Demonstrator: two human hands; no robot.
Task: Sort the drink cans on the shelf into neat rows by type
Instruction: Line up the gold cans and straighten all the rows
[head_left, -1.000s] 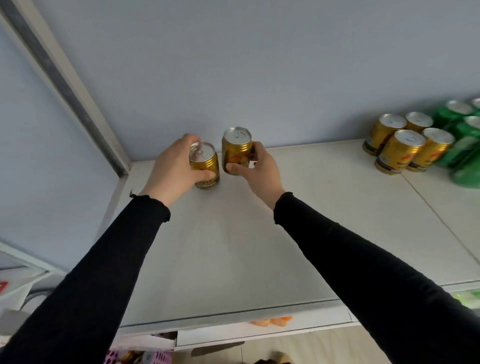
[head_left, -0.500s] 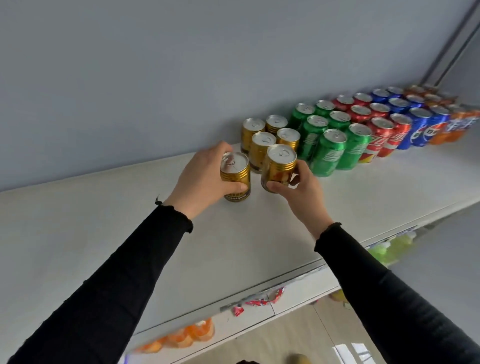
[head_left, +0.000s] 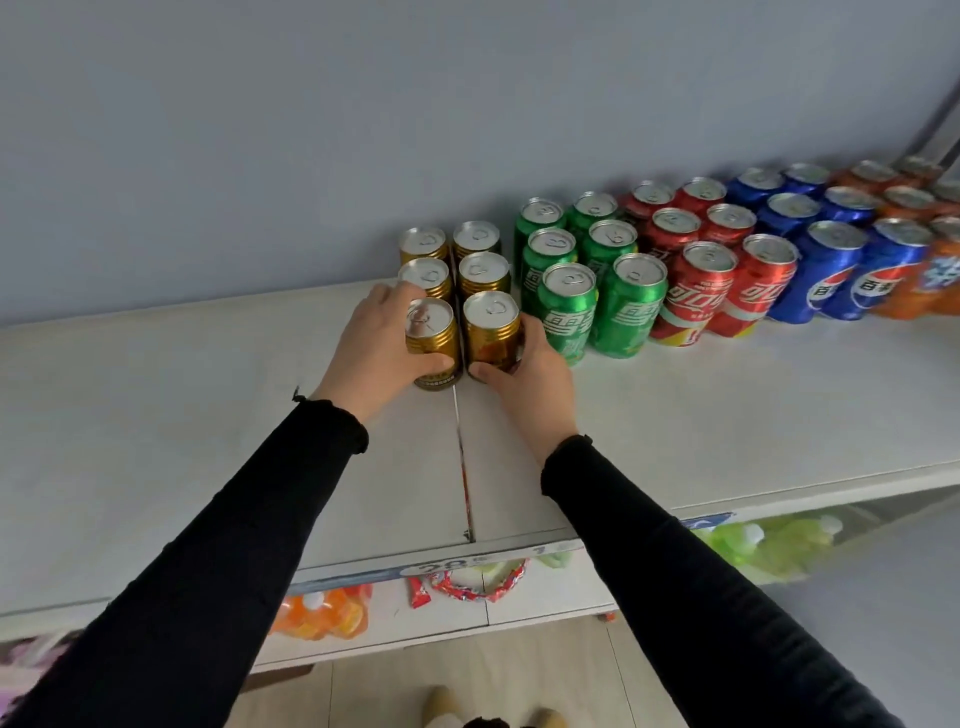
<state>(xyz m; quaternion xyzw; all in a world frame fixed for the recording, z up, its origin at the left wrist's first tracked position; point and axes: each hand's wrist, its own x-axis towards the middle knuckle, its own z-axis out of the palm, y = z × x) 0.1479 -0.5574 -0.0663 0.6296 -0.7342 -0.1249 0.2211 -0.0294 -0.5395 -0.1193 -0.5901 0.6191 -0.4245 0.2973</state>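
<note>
My left hand (head_left: 371, 348) grips a gold can (head_left: 432, 338) and my right hand (head_left: 524, 371) grips a second gold can (head_left: 491, 332). Both cans stand side by side on the white shelf (head_left: 208, 415), right in front of several other gold cans (head_left: 480, 270) set two wide. To their right stand rows of green cans (head_left: 566, 306), red cans (head_left: 701, 291), blue cans (head_left: 831, 270) and orange cans (head_left: 935, 270), each group running back toward the wall.
A seam (head_left: 462, 467) splits the shelf boards below the gold cans. The grey wall (head_left: 363, 130) closes off the back. A lower shelf holds orange packets (head_left: 322, 613), red wrappers (head_left: 467, 587) and green bottles (head_left: 769, 545). Wide bare shelf lies to the left.
Both hands carried the two gold cans from the shelf's left end rightward and set them in front of the gold group; the view swung right with them.
</note>
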